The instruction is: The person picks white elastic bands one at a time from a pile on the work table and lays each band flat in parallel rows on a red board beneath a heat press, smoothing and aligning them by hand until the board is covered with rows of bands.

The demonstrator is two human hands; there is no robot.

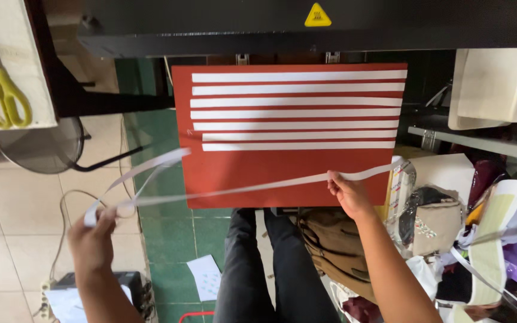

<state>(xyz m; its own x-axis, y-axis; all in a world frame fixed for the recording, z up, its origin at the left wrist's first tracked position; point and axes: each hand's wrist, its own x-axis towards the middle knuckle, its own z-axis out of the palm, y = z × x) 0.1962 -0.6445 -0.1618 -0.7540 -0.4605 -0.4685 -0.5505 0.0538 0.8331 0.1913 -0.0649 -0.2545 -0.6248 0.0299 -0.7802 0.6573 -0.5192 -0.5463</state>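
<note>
A red flat pad [258,173] lies under a black press machine [240,27], with several long white strips [297,111] laid in parallel rows across it. My right hand [347,192] pinches one more white strip [240,189] at the pad's lower right. That strip stretches across the pad's lower part to my left hand [94,239]. My left hand grips its other end together with a loose bundle of white strips [145,170] off the pad's left edge.
Yellow-handled scissors [4,96] lie on a white surface at upper left. A fan grille [40,149] stands below it. Bags and papers [450,221] crowd the right side. My legs in dark trousers [264,269] are over green floor tiles.
</note>
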